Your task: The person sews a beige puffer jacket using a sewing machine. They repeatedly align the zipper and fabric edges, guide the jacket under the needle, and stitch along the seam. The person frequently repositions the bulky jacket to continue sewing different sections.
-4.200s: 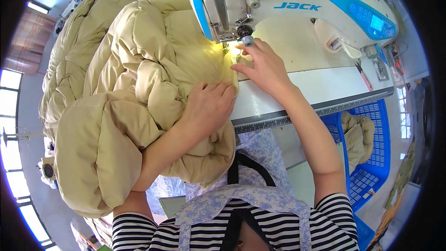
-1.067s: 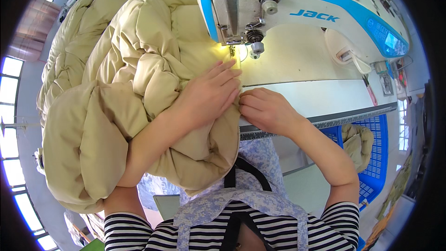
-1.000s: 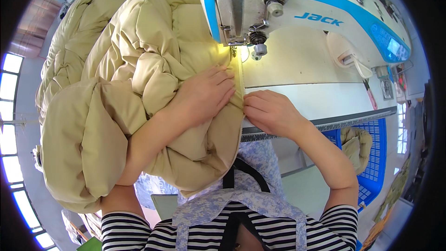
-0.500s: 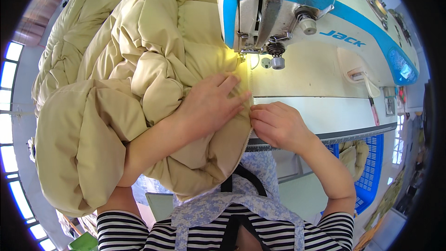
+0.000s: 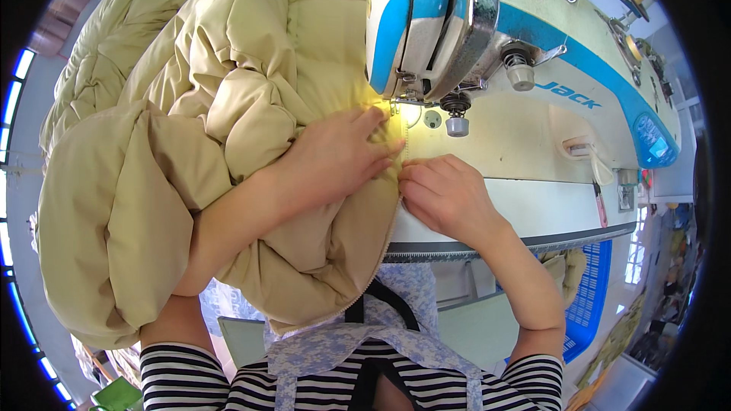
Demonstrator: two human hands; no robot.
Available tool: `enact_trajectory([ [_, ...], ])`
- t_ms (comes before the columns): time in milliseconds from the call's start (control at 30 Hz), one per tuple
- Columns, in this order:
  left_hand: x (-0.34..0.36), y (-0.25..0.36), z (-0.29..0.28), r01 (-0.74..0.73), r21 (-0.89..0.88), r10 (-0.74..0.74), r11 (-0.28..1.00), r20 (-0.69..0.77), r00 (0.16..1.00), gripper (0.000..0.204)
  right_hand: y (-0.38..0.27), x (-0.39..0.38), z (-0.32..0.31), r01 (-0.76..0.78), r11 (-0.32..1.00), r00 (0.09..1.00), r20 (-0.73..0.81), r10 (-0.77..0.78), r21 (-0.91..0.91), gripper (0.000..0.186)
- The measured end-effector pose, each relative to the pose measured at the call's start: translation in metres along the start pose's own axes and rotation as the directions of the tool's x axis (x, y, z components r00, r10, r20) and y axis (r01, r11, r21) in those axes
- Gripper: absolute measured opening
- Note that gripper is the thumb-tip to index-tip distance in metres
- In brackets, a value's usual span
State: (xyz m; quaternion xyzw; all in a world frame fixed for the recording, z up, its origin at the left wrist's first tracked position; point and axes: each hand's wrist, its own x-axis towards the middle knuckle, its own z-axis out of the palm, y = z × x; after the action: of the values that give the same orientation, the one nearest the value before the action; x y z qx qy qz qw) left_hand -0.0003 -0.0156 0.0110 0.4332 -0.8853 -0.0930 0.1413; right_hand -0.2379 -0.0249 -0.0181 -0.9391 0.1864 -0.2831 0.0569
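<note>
A beige padded jacket [image 5: 251,106] is bunched over the left side of the sewing machine [image 5: 525,38], one edge running under its lit presser foot [image 5: 395,109]. Along that edge is a zipper tape [image 5: 397,217] that curves down over the table's front. My left hand [image 5: 339,151] lies on the fabric just in front of the foot, fingers stretched and slightly apart. Thumb and fingers of my right hand [image 5: 445,194] are pinched on the zipper edge, a little nearer to me. A puffy part of the jacket drapes over my left forearm.
Right of the needle stretches the pale machine bed [image 5: 502,152]. A small pink-handled tool [image 5: 601,205] lies toward the table's right end. Below the table edge stands a blue plastic basket [image 5: 590,297] with beige padded fabric in it. More quilted fabric [image 5: 106,53] is heaped at far left.
The view has shifted, so the machine sits lower in it. Both my hands and the zipper edge have moved closer to the presser foot.
</note>
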Motion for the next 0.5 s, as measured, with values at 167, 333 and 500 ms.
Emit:
enact_trajectory([
  [167, 0.011, -0.014, 0.002, 0.039, 0.006, -0.039, 0.999, 0.001, 0.999, 0.033, 0.011, 0.010, 0.005, -0.067, 0.998, 0.998, 0.016, 0.067, -0.014, 0.019],
  [333, 0.007, -0.011, 0.000, -0.047, 0.122, 0.061, 0.991, -0.106, 0.992, 0.032, -0.032, 0.008, 0.007, -0.281, 0.958, 0.955, -0.084, 0.285, 0.060, 0.028],
  [500, -0.033, 0.033, -0.009, -0.026, 0.398, 0.031, 0.917, -0.007, 0.999, 0.036, -0.089, -0.029, 0.020, 0.061, 0.982, 0.990, -0.137, -0.037, 0.176, 0.037],
])
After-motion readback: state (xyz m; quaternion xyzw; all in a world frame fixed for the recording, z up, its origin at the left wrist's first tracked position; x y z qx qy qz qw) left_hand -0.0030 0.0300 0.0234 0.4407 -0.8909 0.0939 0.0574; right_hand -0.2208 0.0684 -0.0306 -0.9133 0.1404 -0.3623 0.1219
